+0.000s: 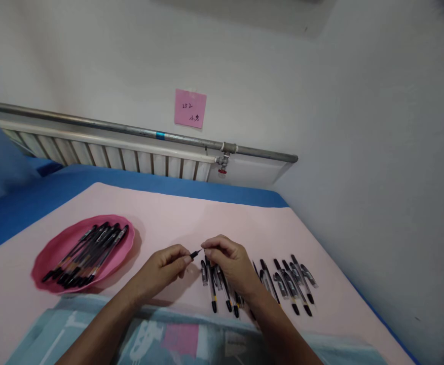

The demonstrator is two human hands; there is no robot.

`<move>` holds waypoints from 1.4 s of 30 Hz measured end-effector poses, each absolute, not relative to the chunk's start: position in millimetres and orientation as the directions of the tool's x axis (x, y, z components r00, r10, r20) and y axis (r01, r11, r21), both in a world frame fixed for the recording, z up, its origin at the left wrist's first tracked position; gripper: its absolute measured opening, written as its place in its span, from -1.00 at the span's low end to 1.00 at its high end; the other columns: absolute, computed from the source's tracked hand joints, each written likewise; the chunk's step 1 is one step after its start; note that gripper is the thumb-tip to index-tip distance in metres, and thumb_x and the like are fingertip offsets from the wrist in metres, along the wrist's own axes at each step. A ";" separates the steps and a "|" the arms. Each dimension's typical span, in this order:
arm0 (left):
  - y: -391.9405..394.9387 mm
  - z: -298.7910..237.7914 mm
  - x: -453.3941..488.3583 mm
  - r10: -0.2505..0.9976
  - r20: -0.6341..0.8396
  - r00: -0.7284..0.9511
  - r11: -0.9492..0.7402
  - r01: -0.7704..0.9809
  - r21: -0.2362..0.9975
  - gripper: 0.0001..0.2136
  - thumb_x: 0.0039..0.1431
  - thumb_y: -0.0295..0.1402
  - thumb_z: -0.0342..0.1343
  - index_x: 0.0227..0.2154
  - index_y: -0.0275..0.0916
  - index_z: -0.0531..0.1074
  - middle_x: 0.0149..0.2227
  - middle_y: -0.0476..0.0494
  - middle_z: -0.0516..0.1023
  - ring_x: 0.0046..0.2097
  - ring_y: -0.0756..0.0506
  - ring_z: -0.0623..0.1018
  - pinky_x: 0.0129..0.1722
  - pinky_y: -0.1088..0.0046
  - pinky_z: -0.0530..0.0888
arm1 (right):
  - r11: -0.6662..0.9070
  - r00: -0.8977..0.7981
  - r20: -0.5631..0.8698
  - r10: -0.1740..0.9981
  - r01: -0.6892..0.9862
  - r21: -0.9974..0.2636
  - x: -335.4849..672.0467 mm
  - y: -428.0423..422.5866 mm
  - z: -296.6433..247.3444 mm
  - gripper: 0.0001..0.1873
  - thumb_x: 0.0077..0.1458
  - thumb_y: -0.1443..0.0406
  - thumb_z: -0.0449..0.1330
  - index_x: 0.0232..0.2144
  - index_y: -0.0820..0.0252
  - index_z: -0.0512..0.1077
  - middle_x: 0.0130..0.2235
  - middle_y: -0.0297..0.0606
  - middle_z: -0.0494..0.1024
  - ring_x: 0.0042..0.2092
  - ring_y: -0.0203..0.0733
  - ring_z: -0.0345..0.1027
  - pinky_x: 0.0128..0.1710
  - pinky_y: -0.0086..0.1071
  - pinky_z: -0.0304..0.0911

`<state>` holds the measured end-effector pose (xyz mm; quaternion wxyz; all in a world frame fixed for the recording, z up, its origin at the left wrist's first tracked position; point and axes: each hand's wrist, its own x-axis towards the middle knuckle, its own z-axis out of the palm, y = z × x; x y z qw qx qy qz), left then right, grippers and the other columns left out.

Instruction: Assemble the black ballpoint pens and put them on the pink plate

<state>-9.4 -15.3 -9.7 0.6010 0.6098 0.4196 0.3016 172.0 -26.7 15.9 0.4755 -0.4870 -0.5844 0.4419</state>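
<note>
My left hand (167, 266) and my right hand (229, 263) meet over a pink sheet (191, 218), both with fingers closed. Between their fingertips they pinch one small black pen (196, 252), of which only a short tip shows. Under and beside my right hand lie several black pens and clear caps in a row (283, 284) on the sheet. To the left stands a pink plate (50, 253) holding several black pens (88, 252), apart from both hands.
The pink sheet lies on a blue bed cover (169, 182). A white wall (377, 177) closes the right side. A radiator (104, 154) and a metal pipe (131, 129) run along the back wall, under a pink note (190, 108). Patterned cloth (169, 339) lies at the near edge.
</note>
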 end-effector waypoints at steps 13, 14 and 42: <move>-16.9 -7.2 -10.9 0.862 -0.105 0.495 -0.003 0.213 0.977 -0.77 0.05 -0.16 -0.01 -0.48 -0.23 0.34 -0.60 0.09 0.27 -0.58 0.08 0.16 -0.60 0.59 0.05 | 0.006 -0.120 0.004 0.993 0.021 -1.000 170.1 -25.6 12.8 -0.93 -0.17 0.38 0.18 -0.49 0.21 0.41 -0.56 -0.44 0.35 -0.54 -0.40 0.17 -0.52 -0.51 0.08; -16.9 -6.9 -10.9 0.864 -0.107 0.493 0.003 0.209 0.978 -0.78 0.05 -0.16 -0.01 -0.48 -0.23 0.34 -0.60 0.10 0.27 -0.58 0.08 0.15 -0.61 0.59 0.05 | -0.009 -0.125 -0.008 0.992 -0.008 -1.000 170.1 -24.7 10.8 -0.92 -0.16 0.37 0.18 -0.48 0.20 0.41 -0.57 -0.45 0.35 -0.56 -0.40 0.17 -0.53 -0.51 0.07; -19.1 -3.8 -7.8 0.855 -0.185 0.484 0.153 0.106 0.983 -0.78 0.05 -0.18 0.00 -0.49 -0.26 0.27 -0.64 0.14 0.23 -0.65 0.14 0.11 -0.69 0.62 -0.01 | -0.012 -0.101 -0.017 0.995 0.044 -0.999 160.2 -25.7 -5.6 -0.81 -0.07 0.21 0.19 -0.54 0.24 0.39 -0.66 -0.46 0.27 -0.62 -0.44 0.07 -0.63 -0.54 0.01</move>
